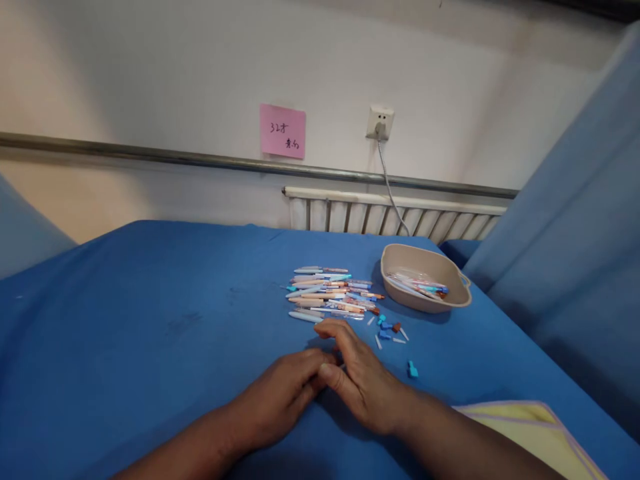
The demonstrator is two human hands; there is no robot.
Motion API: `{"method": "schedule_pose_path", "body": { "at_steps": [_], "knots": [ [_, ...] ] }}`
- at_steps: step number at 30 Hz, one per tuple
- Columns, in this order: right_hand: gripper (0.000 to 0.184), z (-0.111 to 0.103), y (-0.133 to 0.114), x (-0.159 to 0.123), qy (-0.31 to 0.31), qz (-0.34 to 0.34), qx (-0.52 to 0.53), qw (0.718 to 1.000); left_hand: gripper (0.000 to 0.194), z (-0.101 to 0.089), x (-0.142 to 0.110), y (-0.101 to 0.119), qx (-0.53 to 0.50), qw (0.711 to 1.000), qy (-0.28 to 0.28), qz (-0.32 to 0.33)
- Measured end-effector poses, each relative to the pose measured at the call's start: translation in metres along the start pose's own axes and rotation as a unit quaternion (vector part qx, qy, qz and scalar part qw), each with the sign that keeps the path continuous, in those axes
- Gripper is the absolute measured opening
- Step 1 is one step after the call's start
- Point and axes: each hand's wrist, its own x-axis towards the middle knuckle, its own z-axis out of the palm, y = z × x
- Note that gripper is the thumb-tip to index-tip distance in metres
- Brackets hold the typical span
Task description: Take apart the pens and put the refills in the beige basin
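Observation:
My left hand (287,387) and my right hand (367,387) meet over the blue cloth, just in front of a spread of pens (330,293). The fingers of my left hand are closed, their tips hidden behind my right hand. My right hand curls around from the other side, its index finger arched above and its thumb touching the left fingers. A sliver of something pale shows between the hands, too small to name. Small blue and brown pen parts (385,327) and short white pieces lie right of the pens, with a teal part (412,369) closer in.
A beige basin (425,303) holding several pens stands at the right back. A folded yellow cloth (535,427) lies at the lower right. Behind the table are a metal rail (200,157), a radiator (375,217), a plugged-in cord (387,173) and a pink note (283,131).

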Motion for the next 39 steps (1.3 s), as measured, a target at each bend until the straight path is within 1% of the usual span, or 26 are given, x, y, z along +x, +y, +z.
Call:
{"method": "schedule_pose_path", "body": {
  "at_steps": [2, 3, 5, 7, 9, 11, 13, 15, 16, 18, 20, 22, 23, 25, 27, 29, 32, 35, 39],
  "knots": [
    [0.041, 0.000, 0.000, 0.001, 0.007, 0.000, 0.027, 1.000, 0.020, 0.000, 0.000, 0.000, -0.003, 1.000, 0.000, -0.012],
    [0.038, -0.001, 0.002, 0.002, 0.023, 0.007, 0.050, 0.998, 0.020, 0.000, 0.000, -0.001, -0.010, 1.000, -0.002, -0.022],
    [0.033, -0.005, 0.012, 0.006, 0.083, 0.037, 0.094, 0.991, 0.020, 0.000, 0.001, -0.003, -0.053, 0.997, -0.005, -0.051],
    [0.034, -0.012, 0.029, 0.011, 0.164, 0.079, 0.106, 0.978, 0.020, -0.001, 0.003, -0.006, -0.124, 0.989, -0.003, -0.084],
    [0.029, -0.021, 0.050, 0.016, 0.219, 0.117, 0.069, 0.966, 0.019, -0.003, 0.005, -0.010, -0.196, 0.974, 0.025, -0.110],
    [0.026, -0.030, 0.070, 0.020, 0.233, 0.127, 0.008, 0.964, 0.020, -0.006, 0.007, -0.015, -0.250, 0.956, 0.089, -0.123],
    [0.023, -0.035, 0.081, 0.021, 0.218, 0.127, -0.034, 0.967, 0.025, -0.011, 0.009, -0.020, -0.287, 0.932, 0.178, -0.134],
    [0.021, -0.034, 0.081, 0.020, 0.181, 0.104, -0.058, 0.976, 0.031, -0.017, 0.011, -0.024, -0.309, 0.902, 0.262, -0.151],
    [0.022, -0.032, 0.078, 0.019, 0.152, 0.081, -0.075, 0.982, 0.034, -0.019, 0.012, -0.026, -0.317, 0.886, 0.297, -0.161],
    [0.028, -0.025, 0.069, 0.019, 0.069, 0.027, -0.133, 0.988, 0.039, -0.024, 0.013, -0.030, -0.328, 0.860, 0.348, -0.176],
    [0.035, -0.017, 0.059, 0.018, -0.009, -0.008, -0.194, 0.981, 0.040, -0.027, 0.014, -0.034, -0.338, 0.843, 0.378, -0.181],
    [0.039, -0.011, 0.054, 0.018, -0.051, -0.012, -0.227, 0.973, 0.040, -0.028, 0.015, -0.037, -0.346, 0.834, 0.390, -0.182],
    [0.039, -0.009, 0.053, 0.018, -0.057, -0.008, -0.235, 0.970, 0.040, -0.028, 0.015, -0.037, -0.348, 0.832, 0.392, -0.183],
    [0.036, -0.011, 0.054, 0.018, -0.035, 0.015, -0.248, 0.968, 0.040, -0.027, 0.016, -0.038, -0.346, 0.832, 0.391, -0.186],
    [0.031, -0.017, 0.058, 0.017, 0.006, 0.057, -0.264, 0.963, 0.042, -0.027, 0.016, -0.038, -0.342, 0.836, 0.385, -0.189],
    [0.027, -0.024, 0.061, 0.017, 0.029, 0.095, -0.281, 0.954, 0.043, -0.026, 0.015, -0.037, -0.339, 0.841, 0.377, -0.190],
    [0.022, -0.030, 0.063, 0.016, 0.021, 0.112, -0.304, 0.946, 0.042, -0.026, 0.015, -0.037, -0.340, 0.843, 0.373, -0.186],
    [0.020, -0.029, 0.061, 0.016, 0.005, 0.114, -0.325, 0.939, 0.040, -0.026, 0.015, -0.037, -0.335, 0.848, 0.367, -0.183],
    [0.018, -0.025, 0.059, 0.015, -0.003, 0.122, -0.331, 0.936, 0.036, -0.022, 0.015, -0.038, -0.315, 0.871, 0.336, -0.172]
  ]
}}
